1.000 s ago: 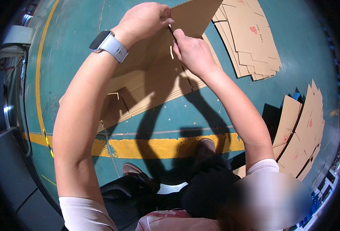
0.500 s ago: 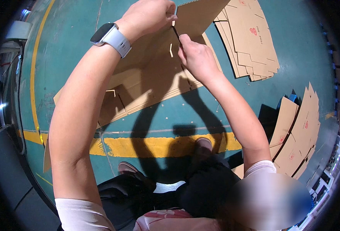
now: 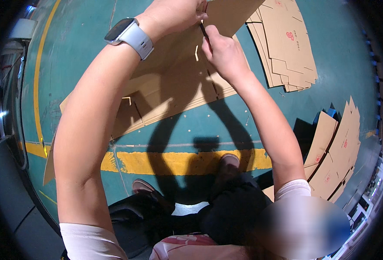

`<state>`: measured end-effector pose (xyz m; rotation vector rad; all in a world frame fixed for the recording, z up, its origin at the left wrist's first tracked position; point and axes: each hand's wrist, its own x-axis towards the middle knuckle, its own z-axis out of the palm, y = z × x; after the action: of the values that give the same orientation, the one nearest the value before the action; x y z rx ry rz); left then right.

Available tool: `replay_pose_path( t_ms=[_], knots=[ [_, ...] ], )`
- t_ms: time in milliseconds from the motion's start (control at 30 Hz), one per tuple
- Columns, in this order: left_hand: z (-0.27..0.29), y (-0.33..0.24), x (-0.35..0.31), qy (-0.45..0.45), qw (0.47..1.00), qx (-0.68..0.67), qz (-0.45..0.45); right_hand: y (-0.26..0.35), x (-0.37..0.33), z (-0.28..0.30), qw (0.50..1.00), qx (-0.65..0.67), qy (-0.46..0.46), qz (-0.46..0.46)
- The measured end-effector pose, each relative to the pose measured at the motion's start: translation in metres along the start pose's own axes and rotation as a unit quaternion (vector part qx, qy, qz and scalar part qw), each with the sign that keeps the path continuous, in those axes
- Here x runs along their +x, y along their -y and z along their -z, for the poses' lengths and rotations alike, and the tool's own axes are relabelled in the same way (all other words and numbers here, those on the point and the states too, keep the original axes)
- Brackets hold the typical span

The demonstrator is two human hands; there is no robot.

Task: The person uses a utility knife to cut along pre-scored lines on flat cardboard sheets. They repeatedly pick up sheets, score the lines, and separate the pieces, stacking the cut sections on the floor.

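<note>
Right hand (image 3: 226, 56) fingers curled closed at a slim dark strip (image 3: 203, 30); can't tell if gripped. Left hand (image 3: 174, 18) fingers bent at edge of upright brown cardboard panel (image 3: 237, 17); pinch hidden. Risk: uneven pull could tear that edge or slip knuckles into left thumb. Under fingers: slotted brown cardboard sheet (image 3: 180, 93), green painted floor (image 3: 226, 130). Right: flat brown cardboard stack (image 3: 286, 47). Farther, footward: worn yellow stripe (image 3: 169, 164).

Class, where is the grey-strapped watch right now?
In the head view, the grey-strapped watch sits upper left of centre, worn at the wrist just behind the left hand.
</note>
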<state>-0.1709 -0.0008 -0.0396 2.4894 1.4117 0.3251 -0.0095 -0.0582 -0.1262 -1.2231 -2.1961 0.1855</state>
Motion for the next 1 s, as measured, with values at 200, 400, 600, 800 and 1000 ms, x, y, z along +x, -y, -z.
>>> replay_pose_path(
  t_ms=[200,400,600,800,1000],
  knots=[
    [0.001,-0.002,0.0,-0.003,1.0,-0.006,0.011,0.001,-0.006,0.001,1.0,0.018,0.014,-0.012],
    [0.0,-0.003,-0.003,-0.018,1.0,-0.001,-0.012,0.002,-0.015,0.006,1.0,0.013,0.011,-0.005],
    [0.001,-0.003,-0.004,-0.011,1.0,-0.001,-0.014,-0.003,-0.005,0.01,0.999,-0.033,-0.001,0.023],
    [0.002,-0.009,-0.005,-0.006,1.0,-0.009,0.008,-0.005,-0.001,0.005,0.999,-0.037,-0.008,0.01],
    [0.006,-0.012,-0.007,-0.007,1.0,-0.018,0.008,-0.003,-0.016,0.004,1.0,-0.024,0.011,-0.016]
  ],
)
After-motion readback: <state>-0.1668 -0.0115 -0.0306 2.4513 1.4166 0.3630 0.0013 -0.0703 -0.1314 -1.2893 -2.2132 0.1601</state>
